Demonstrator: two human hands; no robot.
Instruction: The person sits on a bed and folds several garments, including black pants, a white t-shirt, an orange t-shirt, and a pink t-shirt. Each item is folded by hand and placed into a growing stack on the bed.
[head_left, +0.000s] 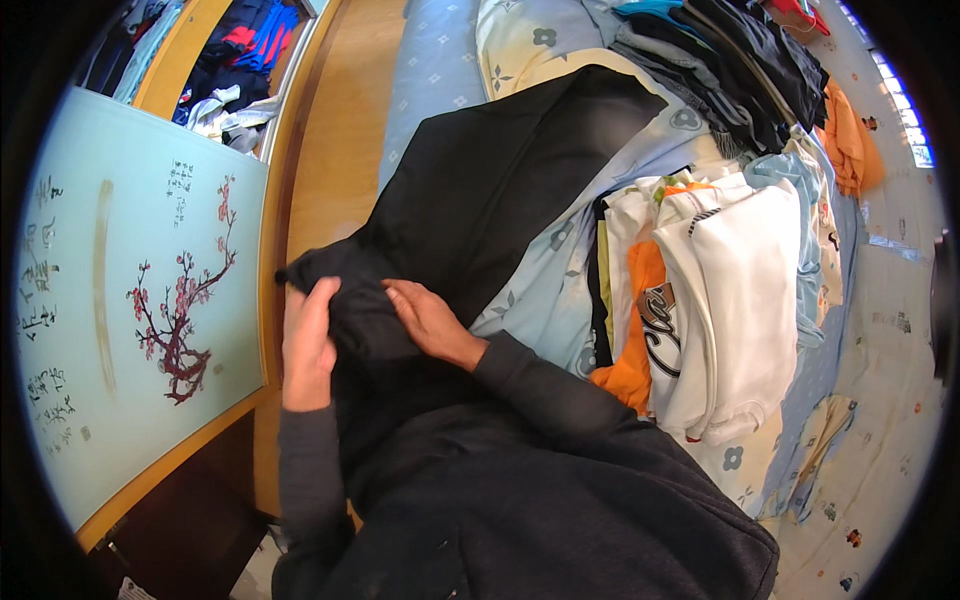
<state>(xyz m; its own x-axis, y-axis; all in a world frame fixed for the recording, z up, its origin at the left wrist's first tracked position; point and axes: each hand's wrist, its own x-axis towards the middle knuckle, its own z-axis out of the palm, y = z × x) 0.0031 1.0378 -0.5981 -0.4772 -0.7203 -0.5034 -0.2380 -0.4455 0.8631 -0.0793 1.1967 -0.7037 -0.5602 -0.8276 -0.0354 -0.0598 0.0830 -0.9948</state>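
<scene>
A black garment (502, 187), apparently a pair of trousers, stretches away from me over the patterned bedding. Its near end is bunched up in front of my body. My left hand (309, 341) grips the left edge of that end, with the thumb uppermost. On the other side, my right hand (435, 319) holds the same end, its fingertips pressed into the cloth. The part between my hands is creased and slightly blurred. Some of the near end merges with my dark clothing, so its border is hard to make out.
To the right, folded white and orange tops (739, 300) lie stacked on the bed (431, 82). Beyond them is a pile of dark folded clothes (720, 67). A wardrobe's glass sliding door (165, 262) stands left, with clothes on shelves (232, 67) behind it.
</scene>
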